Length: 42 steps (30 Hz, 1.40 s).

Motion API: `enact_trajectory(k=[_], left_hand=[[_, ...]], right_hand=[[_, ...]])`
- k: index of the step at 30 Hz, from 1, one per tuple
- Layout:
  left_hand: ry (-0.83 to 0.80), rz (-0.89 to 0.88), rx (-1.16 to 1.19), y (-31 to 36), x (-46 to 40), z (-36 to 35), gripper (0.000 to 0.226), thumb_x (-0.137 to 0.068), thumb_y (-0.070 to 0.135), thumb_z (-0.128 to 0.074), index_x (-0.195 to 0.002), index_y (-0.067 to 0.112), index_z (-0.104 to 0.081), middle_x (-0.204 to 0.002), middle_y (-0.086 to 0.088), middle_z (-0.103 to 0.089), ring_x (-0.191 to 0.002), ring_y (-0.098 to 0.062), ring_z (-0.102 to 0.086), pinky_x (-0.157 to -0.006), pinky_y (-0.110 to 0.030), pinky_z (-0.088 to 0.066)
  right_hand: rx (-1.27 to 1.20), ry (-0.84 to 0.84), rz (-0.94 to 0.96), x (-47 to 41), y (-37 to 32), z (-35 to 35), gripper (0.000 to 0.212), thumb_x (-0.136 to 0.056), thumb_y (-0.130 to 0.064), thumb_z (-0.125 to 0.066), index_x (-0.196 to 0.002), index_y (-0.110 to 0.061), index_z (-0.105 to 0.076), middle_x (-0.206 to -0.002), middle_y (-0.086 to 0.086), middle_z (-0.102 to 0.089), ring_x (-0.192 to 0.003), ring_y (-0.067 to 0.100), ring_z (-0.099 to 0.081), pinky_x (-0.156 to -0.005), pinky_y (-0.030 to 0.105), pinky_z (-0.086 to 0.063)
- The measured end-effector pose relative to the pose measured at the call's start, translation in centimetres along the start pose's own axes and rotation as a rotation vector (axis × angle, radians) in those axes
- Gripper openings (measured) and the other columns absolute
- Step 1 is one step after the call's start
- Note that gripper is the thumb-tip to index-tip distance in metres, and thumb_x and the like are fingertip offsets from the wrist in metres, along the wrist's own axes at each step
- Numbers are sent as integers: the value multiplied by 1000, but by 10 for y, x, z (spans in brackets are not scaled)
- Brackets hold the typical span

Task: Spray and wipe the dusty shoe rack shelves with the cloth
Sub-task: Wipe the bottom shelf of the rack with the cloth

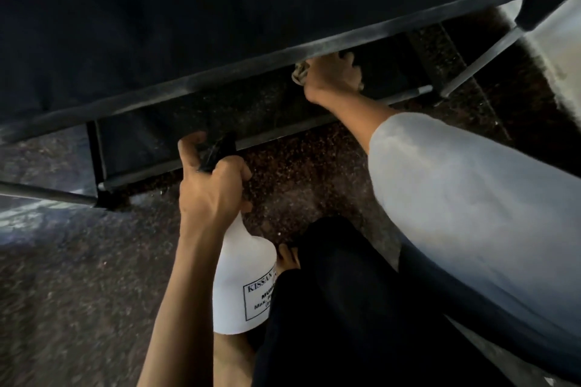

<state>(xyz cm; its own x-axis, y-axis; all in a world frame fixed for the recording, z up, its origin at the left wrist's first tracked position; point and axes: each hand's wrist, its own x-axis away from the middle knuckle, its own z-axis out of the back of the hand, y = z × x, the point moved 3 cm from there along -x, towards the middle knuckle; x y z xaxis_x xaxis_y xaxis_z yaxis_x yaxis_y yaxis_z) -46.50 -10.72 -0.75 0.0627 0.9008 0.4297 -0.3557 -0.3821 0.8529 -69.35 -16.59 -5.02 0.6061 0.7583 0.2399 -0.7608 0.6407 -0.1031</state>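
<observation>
The black shoe rack fills the upper half of the view, its dusty grey front bar (239,67) running diagonally. Under that bar lies a lower shelf of dark fabric (176,122). My right hand (333,77) reaches in under the bar and grips a crumpled pale cloth (300,72) against the lower shelf. My left hand (209,185) holds the neck of a white spray bottle (243,273) with a black trigger head (218,151), which points toward the lower shelf's front rail. The forefinger lies alongside the trigger head.
The floor is dark speckled stone (78,276). A rack leg and corner joint (100,192) stand at the left. A pale wall or panel (559,50) rises at the right. My knee in dark trousers (345,292) and a bare foot (287,256) are just below the bottle.
</observation>
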Motion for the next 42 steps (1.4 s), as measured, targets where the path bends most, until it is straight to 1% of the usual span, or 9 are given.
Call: enact_trajectory(k=[4, 9, 11, 16, 22, 28, 33, 37, 42], left_hand=[[-15, -2, -34, 4, 1, -1, 54, -78, 0, -55, -128, 16, -43, -67, 2, -48, -55, -7, -49, -38, -11, -36], [20, 17, -65, 4, 0, 7, 43, -77, 5, -55, -114, 25, -44, -72, 2, -50, -57, -5, -54, -67, -34, -41], [40, 30, -46, 2, -2, 10, 44, -76, 3, -54, -113, 25, -44, -70, 3, -51, -58, -5, -54, -68, -34, -41], [15, 16, -20, 1, 0, 11, 47, -81, 0, -52, -123, 18, -43, -47, 16, -56, -38, 8, -51, -45, -12, -40], [14, 7, -2, 7, 4, 6, 40, -81, -2, -52, -114, 19, -44, -67, 7, -50, -52, -3, -56, -39, -9, -36], [-39, -4, -13, 6, 5, 0, 51, -80, -3, -54, -127, 13, -44, -68, 4, -49, -40, 15, -49, -42, -10, -39], [-2, 29, 22, 5, 0, -2, 51, -81, -3, -54, -128, 17, -45, -70, 3, -51, -49, -6, -53, -37, -12, -37], [-17, 14, 22, 8, 4, -9, 51, -82, -5, -53, -128, 15, -45, -69, 4, -49, -42, 6, -54, -36, -10, -36], [-28, 22, 18, 7, 4, -13, 51, -82, -5, -52, -128, 16, -44, -71, 2, -49, -37, 8, -52, -37, -11, -37]], right_hand=[[-80, -69, 168, 15, -48, -5, 43, -97, -22, -43, -139, -19, -40, -147, 10, -35, -135, 31, -33, -107, 41, -35], [19, -267, 653, 46, -117, -34, 42, -94, -41, -44, -135, -32, -46, -143, 2, -36, -132, 31, -31, -107, 46, -32], [20, -216, 717, 47, -111, -33, 42, -94, -30, -47, -135, -34, -46, -142, 0, -37, -130, 29, -32, -105, 46, -33], [-63, -46, 493, -6, -21, -23, 43, -86, -34, -56, -128, -38, -53, -138, 2, -47, -127, 31, -43, -103, 44, -40], [-187, 36, -48, -50, 86, -15, 49, -84, -55, -49, -126, -29, -52, -131, 5, -49, -119, 30, -46, -95, 38, -38], [-110, 8, 350, 9, 21, -6, 34, -92, -24, -50, -124, -28, -59, -132, 5, -48, -121, 29, -46, -100, 40, -40], [-177, -38, 696, 57, -34, -14, 46, -90, -3, -42, -122, -31, -61, -131, -1, -47, -119, 22, -46, -98, 38, -42], [-159, -1, 571, 38, 2, -9, 42, -92, -11, -46, -123, -35, -59, -132, -4, -45, -119, 23, -44, -95, 40, -44], [-59, 131, 98, -4, 103, 9, 36, -93, -19, -51, -124, -36, -58, -135, 1, -41, -119, 33, -41, -99, 44, -41]])
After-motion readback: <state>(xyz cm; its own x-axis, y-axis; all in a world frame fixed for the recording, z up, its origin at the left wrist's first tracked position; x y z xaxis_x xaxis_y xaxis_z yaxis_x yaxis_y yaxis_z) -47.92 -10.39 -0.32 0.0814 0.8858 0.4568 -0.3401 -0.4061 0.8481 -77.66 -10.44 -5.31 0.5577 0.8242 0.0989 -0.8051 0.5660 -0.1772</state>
